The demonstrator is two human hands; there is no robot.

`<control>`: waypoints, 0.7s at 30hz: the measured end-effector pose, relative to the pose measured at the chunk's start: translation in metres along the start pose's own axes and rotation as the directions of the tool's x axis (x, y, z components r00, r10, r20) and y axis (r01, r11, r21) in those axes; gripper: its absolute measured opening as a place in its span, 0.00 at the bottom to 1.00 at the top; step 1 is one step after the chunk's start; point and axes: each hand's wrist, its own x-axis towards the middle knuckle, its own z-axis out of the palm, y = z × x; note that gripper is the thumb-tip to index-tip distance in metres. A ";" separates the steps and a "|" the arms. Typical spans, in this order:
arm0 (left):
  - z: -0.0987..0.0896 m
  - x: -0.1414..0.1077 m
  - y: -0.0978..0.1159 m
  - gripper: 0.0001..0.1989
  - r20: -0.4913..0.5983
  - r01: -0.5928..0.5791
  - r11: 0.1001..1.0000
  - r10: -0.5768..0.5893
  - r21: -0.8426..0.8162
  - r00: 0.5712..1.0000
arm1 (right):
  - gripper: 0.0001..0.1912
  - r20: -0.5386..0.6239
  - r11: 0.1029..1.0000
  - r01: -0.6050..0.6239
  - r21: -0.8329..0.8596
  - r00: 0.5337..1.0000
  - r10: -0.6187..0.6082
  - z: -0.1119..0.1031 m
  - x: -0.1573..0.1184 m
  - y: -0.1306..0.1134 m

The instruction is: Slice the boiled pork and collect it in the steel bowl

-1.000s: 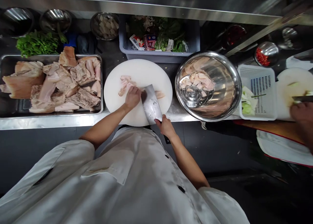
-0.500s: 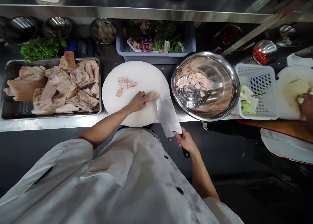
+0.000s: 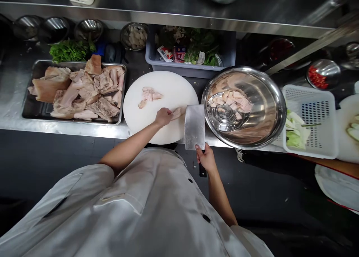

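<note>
On the round white cutting board [image 3: 159,79], my left hand [image 3: 163,117] is closed on a pale strip of meat [image 3: 177,114], fingertips at its left end. My right hand [image 3: 205,156] grips the dark handle of a cleaver [image 3: 195,127]. The broad blade points away from me over the board's right edge, just right of the strip and beside the steel bowl. Several small meat pieces [image 3: 150,95] lie together on the upper left of the board. Sliced meat [image 3: 238,101] sits in the large steel bowl [image 3: 269,131].
A metal tray [image 3: 30,115] of large cooked meat pieces stands at left, with leafy greens [image 3: 70,50] behind. A grey bin [image 3: 190,67] holds greens and packets. At right are a white basket [image 3: 325,137] with cut vegetables and a bowl of chopped red chillies [image 3: 318,77].
The cleaver has turned more upright and its blade has shifted toward the bowl side. My left hand still holds the strip. The camera view has swung left; the co-worker's hand is out of sight.
</note>
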 end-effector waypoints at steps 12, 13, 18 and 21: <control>-0.088 -0.063 -0.106 0.14 -0.075 -0.355 0.821 0.430 0.448 0.900 | 0.43 0.363 0.991 0.111 -0.076 0.929 -0.077 0.036 0.012 -0.029; -0.085 -0.070 -0.110 0.17 -0.044 -0.436 0.767 0.514 0.472 0.857 | 0.44 0.390 0.992 0.113 -0.057 0.917 -0.082 0.044 0.013 -0.032; -0.073 -0.092 -0.128 0.29 0.245 -0.647 0.592 0.618 0.481 0.747 | 0.45 0.351 0.987 0.129 -0.100 0.932 -0.086 0.066 0.005 -0.028; -0.071 -0.093 -0.133 0.32 0.285 -0.643 0.580 0.591 0.500 0.754 | 0.46 0.278 0.978 0.135 -0.160 0.957 -0.086 0.073 -0.001 -0.026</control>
